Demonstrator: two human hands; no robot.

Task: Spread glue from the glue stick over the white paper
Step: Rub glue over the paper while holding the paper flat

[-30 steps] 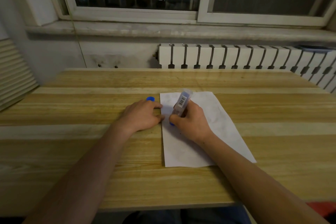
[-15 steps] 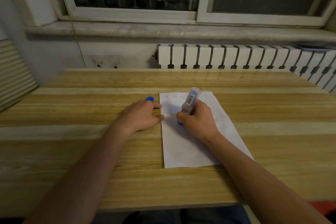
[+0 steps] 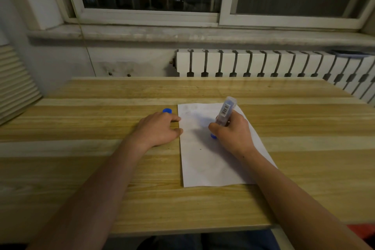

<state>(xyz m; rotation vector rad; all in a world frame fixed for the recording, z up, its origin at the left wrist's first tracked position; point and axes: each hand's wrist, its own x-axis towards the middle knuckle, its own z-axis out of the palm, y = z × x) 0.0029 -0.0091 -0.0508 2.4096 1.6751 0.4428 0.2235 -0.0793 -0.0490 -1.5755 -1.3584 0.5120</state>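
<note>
The tabletop (image 3: 203,205) is light yellow-brown wood with long grain streaks and paler bands running across it, and the white paper (image 3: 203,160) on it carries faint grey smudges and a small dark speck. The glue stick (image 3: 224,112) is pale bluish-translucent with a black-and-white barcode label and a bright blue end, matching the bright blue cap (image 3: 167,110). The radiator (image 3: 253,63) is white with dark slots.
</note>
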